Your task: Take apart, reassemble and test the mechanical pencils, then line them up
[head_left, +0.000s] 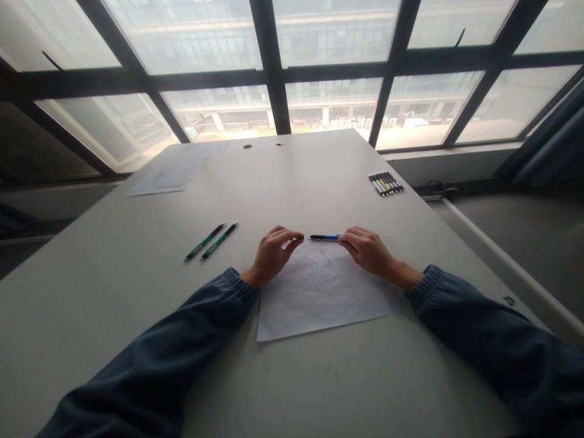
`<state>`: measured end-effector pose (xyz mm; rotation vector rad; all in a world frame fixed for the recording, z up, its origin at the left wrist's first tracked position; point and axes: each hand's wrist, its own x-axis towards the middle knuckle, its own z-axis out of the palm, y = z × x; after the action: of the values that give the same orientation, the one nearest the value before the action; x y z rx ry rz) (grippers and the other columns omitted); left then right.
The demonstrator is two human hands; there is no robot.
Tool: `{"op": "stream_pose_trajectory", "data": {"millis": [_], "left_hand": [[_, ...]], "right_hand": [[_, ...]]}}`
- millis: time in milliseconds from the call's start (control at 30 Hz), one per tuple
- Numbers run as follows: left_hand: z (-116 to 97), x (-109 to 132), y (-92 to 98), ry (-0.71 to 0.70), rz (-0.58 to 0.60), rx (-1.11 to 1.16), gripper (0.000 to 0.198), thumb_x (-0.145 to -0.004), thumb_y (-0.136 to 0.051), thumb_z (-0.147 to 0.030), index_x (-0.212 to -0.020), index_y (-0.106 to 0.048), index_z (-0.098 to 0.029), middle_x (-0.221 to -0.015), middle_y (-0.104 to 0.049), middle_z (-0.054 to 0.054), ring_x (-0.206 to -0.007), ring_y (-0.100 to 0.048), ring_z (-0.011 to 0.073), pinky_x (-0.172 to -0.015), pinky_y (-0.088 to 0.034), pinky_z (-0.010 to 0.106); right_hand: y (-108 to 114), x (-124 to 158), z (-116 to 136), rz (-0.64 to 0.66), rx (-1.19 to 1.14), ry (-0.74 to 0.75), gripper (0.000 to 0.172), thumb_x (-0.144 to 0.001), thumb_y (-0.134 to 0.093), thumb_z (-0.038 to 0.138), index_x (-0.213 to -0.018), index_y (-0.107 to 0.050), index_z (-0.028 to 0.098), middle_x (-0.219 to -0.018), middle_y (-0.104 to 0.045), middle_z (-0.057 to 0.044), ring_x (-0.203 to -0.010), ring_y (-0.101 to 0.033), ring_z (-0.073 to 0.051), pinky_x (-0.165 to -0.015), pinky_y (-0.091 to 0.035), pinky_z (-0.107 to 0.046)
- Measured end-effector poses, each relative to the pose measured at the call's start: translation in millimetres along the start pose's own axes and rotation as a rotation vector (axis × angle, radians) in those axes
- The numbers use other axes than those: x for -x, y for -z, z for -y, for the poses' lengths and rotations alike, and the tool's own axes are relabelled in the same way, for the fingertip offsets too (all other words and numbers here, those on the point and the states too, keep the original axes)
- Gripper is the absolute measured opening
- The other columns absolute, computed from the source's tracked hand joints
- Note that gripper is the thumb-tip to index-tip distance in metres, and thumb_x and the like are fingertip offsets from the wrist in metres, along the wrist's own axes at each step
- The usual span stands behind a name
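My right hand (367, 248) is closed around the rear end of a blue pen (325, 238). The pen lies level, its dark front end toward my left hand (274, 249). With thumb and forefinger pinched, that hand grips a small dark piece (300, 238), possibly a cap; most of it is hidden by the fingers. A narrow gap separates the piece from the pen. Beneath both hands is a white sheet of paper (328, 304) with a faint grey drawing.
Two green pens (219, 241) lie side by side left of my left hand. A row of several markers (385, 182) is near the table's right edge. Other paper sheets (166, 173) lie at the far left of the white table (114, 292). Windows (333, 103) stand beyond it.
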<state>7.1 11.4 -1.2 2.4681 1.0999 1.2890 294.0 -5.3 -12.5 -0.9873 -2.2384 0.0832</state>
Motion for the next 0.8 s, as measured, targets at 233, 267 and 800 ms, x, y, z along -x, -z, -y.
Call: {"op": "stream_pose_trajectory", "data": {"millis": [233, 267, 800], "left_hand": [[-3.0, -0.2, 0.1, -0.014, 0.016, 0.008, 0.016, -0.094, -0.067, -0.035, -0.096, -0.076, -0.022, -0.086, -0.076, 0.005, -0.081, -0.066, 0.0173, -0.076, -0.057, 0.032], [-3.0, -0.1, -0.2, -0.019, 0.016, 0.009, 0.016, -0.094, -0.067, -0.035, -0.096, -0.076, -0.022, -0.086, -0.076, 0.005, -0.08, -0.066, 0.0172, -0.076, -0.057, 0.032], [-3.9, 1.4, -1.7, -0.041, 0.047, 0.062, 0.013, -0.092, -0.07, -0.032, -0.097, -0.077, -0.022, -0.087, -0.074, 0.005, -0.08, -0.067, 0.0162, -0.076, -0.058, 0.031]], "right_hand": [[-0.8, 0.3, 0.3, 0.002, 0.009, 0.027, 0.022, -0.103, -0.049, 0.025, -0.093, -0.068, 0.02, -0.087, -0.069, -0.008, -0.082, -0.06, -0.02, -0.078, -0.046, -0.032], [-0.8, 0.0, 0.7, 0.003, 0.009, 0.03, 0.022, -0.103, -0.049, 0.025, -0.093, -0.068, 0.02, -0.087, -0.069, -0.008, -0.082, -0.06, -0.02, -0.077, -0.046, -0.032], [-0.6, -1.4, 3.0, 0.021, 0.033, 0.074, 0.023, -0.104, -0.048, 0.026, -0.093, -0.067, 0.019, -0.087, -0.068, -0.008, -0.081, -0.058, -0.019, -0.077, -0.045, -0.032]]}}
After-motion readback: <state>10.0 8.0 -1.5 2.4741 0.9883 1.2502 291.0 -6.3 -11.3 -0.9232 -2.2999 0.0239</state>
